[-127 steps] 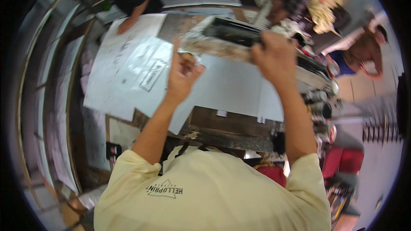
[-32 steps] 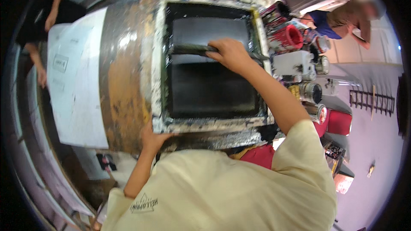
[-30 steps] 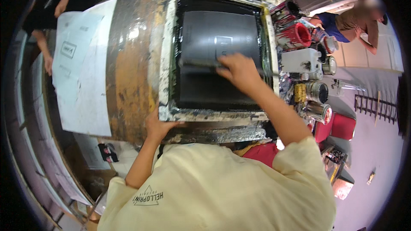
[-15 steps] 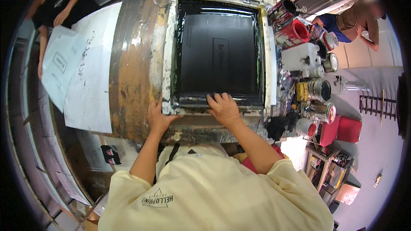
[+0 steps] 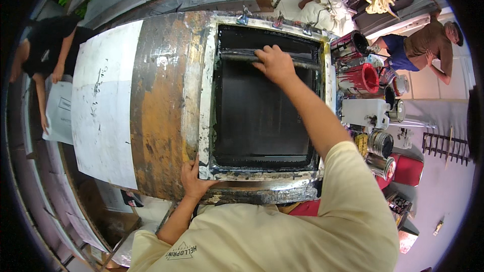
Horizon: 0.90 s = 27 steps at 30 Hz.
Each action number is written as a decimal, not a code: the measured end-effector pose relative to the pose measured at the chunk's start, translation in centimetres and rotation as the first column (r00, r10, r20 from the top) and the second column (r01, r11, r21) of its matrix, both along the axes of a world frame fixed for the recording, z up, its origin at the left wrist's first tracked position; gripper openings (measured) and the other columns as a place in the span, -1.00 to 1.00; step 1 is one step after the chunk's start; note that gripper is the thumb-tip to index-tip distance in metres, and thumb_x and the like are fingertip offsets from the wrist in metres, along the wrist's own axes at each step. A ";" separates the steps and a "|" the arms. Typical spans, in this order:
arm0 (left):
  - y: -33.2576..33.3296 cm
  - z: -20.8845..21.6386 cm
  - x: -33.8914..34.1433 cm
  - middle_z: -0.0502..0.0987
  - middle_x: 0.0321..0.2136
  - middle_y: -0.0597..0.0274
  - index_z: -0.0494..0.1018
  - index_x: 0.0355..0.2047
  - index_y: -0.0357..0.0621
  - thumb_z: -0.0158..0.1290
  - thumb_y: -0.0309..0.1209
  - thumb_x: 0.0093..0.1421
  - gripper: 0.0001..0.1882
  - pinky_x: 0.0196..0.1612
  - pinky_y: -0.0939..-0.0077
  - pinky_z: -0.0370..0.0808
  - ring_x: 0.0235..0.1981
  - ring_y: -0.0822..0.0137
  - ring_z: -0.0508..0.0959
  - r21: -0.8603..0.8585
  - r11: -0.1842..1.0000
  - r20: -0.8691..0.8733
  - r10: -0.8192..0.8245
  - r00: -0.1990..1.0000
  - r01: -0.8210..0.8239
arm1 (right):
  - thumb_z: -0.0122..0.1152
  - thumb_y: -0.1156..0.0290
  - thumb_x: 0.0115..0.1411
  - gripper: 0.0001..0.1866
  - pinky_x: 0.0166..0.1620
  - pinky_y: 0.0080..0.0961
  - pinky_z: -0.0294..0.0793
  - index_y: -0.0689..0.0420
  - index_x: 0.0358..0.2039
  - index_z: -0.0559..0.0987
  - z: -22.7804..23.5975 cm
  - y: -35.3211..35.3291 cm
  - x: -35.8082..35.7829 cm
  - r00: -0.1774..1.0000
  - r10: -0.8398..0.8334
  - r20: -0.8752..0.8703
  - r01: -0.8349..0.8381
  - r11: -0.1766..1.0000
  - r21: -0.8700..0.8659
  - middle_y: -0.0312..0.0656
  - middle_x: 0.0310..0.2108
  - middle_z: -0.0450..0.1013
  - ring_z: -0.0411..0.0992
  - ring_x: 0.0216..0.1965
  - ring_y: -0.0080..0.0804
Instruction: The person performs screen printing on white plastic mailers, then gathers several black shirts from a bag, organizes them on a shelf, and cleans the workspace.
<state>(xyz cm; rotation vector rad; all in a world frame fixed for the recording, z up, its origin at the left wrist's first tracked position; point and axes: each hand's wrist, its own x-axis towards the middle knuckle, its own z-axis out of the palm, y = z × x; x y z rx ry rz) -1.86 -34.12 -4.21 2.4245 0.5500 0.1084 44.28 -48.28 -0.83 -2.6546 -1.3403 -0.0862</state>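
Observation:
A screen-printing frame [image 5: 205, 106] with a worn white rim lies on the table in front of me. Dark ink coats its mesh [image 5: 262, 121]. Near the far end of the mesh, my right hand [image 5: 276, 65] is closed over a long squeegee [image 5: 237, 56], which spans most of the frame's width. My arm reaches across the right part of the screen. At the near left corner, my left hand [image 5: 195, 180] grips the frame, its thumb along the near edge and its fingers against the left side.
The stained table [image 5: 159, 116] carries a white board [image 5: 106, 106] on its left. Beyond it a person [image 5: 48, 53] holds a printed pale sheet [image 5: 59, 111]. Ink cans, including a red one [image 5: 360, 78], and a white jug [image 5: 364, 112] crowd the right. Clamps [image 5: 278, 20] line the far rim.
My right hand has pushed the squeegee from the near end to the far end of the screen. My left hand stays at the corner. The other person's sheet has moved off the white board.

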 end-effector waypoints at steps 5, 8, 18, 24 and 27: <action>0.0 1.5 0.2 0.60 -0.22 0.03 0.30 0.36 -0.27 0.59 0.04 -0.40 0.30 -0.08 0.13 0.48 -0.20 0.01 0.56 -0.085 0.996 0.073 -0.034 0.997 0.040 | 0.19 -0.09 0.29 -0.53 -0.05 -0.02 0.52 0.03 -0.03 0.63 3.6 0.7 7.9 0.986 0.069 -0.153 -0.077 0.996 -0.045 -0.02 -0.18 0.61 0.56 -0.08 0.04; -0.4 1.4 -0.1 0.66 -0.20 -0.05 0.29 0.34 -0.32 0.62 -0.04 -0.38 0.28 -0.07 0.18 0.56 -0.17 -0.03 0.66 -0.439 0.896 0.001 0.074 0.997 -0.066 | 0.20 -0.08 0.29 -0.58 -0.08 -0.07 0.54 0.00 -0.10 0.61 2.1 0.3 8.8 0.996 0.087 0.010 -0.087 0.993 0.074 -0.10 -0.17 0.61 0.56 -0.07 -0.03; -0.9 2.8 -0.8 0.69 -0.22 0.04 0.45 0.14 -0.39 0.61 -0.35 -0.27 -0.06 -0.07 0.37 0.57 -0.20 0.29 0.65 -0.568 0.812 -0.020 0.152 0.988 -0.136 | 0.34 0.00 0.17 -0.65 -0.20 -0.15 0.58 -0.08 -0.17 0.55 1.6 -5.3 -10.2 0.999 -0.035 0.015 0.035 0.999 0.031 -0.21 -0.23 0.47 0.49 -0.14 -0.12; -1.6 7.2 0.8 0.68 -0.27 0.17 0.51 0.02 -0.32 0.56 -0.45 -0.20 -0.27 -0.15 0.42 0.58 -0.26 0.37 0.64 -0.585 0.803 0.044 0.168 0.985 -0.110 | 0.36 0.04 0.16 -0.59 -0.22 -0.17 0.59 0.02 -0.13 0.53 7.9 -11.2 -27.1 0.986 -0.022 -0.168 0.019 1.000 -0.020 -0.12 -0.24 0.49 0.51 -0.17 -0.08; -1.9 9.4 1.2 0.65 -0.23 0.18 0.48 0.06 -0.31 0.53 -0.50 -0.13 -0.29 -0.18 0.49 0.57 -0.26 0.38 0.62 -0.633 0.764 0.008 0.171 0.985 -0.128 | 0.35 0.03 0.16 -0.58 -0.25 -0.13 0.60 0.08 -0.19 0.51 12.0 -12.1 -29.3 0.984 -0.051 -0.172 0.051 0.999 -0.007 -0.13 -0.28 0.45 0.53 -0.25 -0.10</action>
